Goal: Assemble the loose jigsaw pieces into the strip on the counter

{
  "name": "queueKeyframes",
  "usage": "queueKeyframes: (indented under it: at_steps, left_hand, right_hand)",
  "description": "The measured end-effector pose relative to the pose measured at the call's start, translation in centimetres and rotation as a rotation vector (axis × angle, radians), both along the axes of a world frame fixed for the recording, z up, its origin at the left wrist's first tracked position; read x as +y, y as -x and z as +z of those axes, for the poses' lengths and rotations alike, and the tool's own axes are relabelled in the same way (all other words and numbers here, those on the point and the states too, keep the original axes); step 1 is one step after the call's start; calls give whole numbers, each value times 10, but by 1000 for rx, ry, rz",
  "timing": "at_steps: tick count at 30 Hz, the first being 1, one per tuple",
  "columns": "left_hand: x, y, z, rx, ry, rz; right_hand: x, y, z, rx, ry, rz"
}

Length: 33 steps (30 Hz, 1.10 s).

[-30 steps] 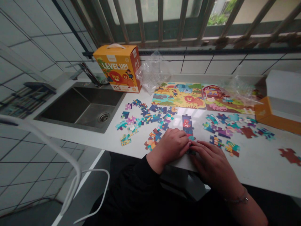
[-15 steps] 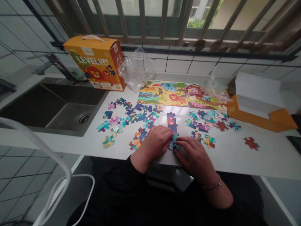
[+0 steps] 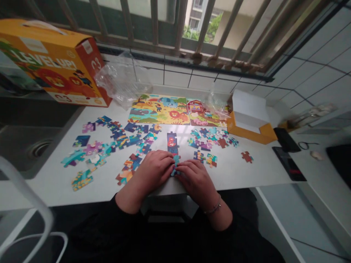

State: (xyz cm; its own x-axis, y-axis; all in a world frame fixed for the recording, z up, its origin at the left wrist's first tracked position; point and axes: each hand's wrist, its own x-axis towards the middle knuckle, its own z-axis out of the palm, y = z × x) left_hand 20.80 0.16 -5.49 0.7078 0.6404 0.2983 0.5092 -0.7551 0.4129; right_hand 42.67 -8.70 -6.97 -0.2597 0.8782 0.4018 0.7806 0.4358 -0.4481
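A short upright strip of joined jigsaw pieces [image 3: 172, 140], dark blue with a red figure, lies on the white counter before me. At its lower end is a teal-blue puzzle piece [image 3: 176, 160], partly covered by my fingers. My left hand [image 3: 157, 166] has its fingers curled and pressed on the piece's left side. From the right, my right hand [image 3: 196, 179] grips the same piece between thumb and fingers. Its lower edge is partly hidden.
Loose puzzle pieces [image 3: 93, 148] spread on the left, with more pieces [image 3: 205, 144] on the right. Behind are two picture boards [image 3: 160, 111], crumpled clear plastic [image 3: 123, 80], an orange puzzle box [image 3: 55, 65] and an opened box [image 3: 249, 128]. A sink [image 3: 16, 146] borders the left.
The view has swung to the right, so everything sits further left and a dark phone-like slab shows at right. Both hands stay at the teal-blue piece, with little visible movement.
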Motion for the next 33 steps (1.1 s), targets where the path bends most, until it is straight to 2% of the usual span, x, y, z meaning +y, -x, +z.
queueKeyframes:
  at_steps: [6,10,13,15,18,21,23,26,31,33]
  left_hand:
    - [1,1,-1,27,-5,-2]
    - [4,1,-2,56,-19,-19]
    - [6,1,-2,62,-25,-26]
    - [6,2,-1,65,-18,-30]
    - [5,2,0,56,-5,-32]
    - [4,2,0,25,3,-33]
    - [4,2,1,10,4,-36]
    - [4,2,2,17,3,-36]
    - [4,3,5,56,6,-38]
    - [4,3,4,53,1,-38]
  right_hand:
    - [0,5,3,-10,-9,5]
    - [-1,-1,7,53,-96,-37]
    - [4,-40,11,33,-146,-248]
    - [13,-82,15,-101,-125,-451]
    - [31,-150,19,-256,-46,-678]
    - [49,-199,23,-376,102,-741]
    - [58,-215,25,-410,231,-738]
    - [65,-223,30,-392,362,-734]
    - [69,-227,39,-327,414,-731]
    - [66,-228,44,-264,411,-772]
